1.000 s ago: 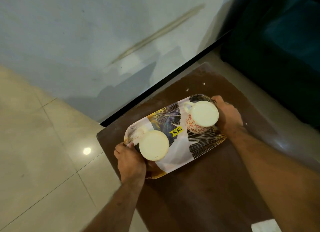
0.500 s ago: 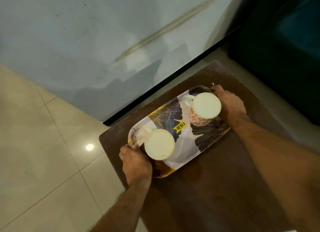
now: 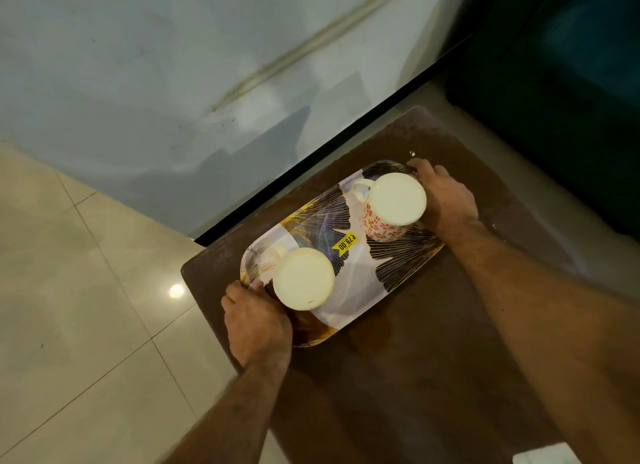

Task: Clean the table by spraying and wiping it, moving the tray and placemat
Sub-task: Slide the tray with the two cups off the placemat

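Left grip [image 3: 258, 320] and right grip [image 3: 446, 200] curled round opposite ends of patterned tray [image 3: 349, 290] over brown bench [image 3: 415, 377]; two mugs [image 3: 393, 205] aboard.

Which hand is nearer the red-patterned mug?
Right. The right hand grips the tray end right behind the red-patterned mug; the left hand grips the opposite end, beside the other mug.

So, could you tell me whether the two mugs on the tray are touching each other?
Apart. The head view shows bare tray between the patterned mug and the plain mug.
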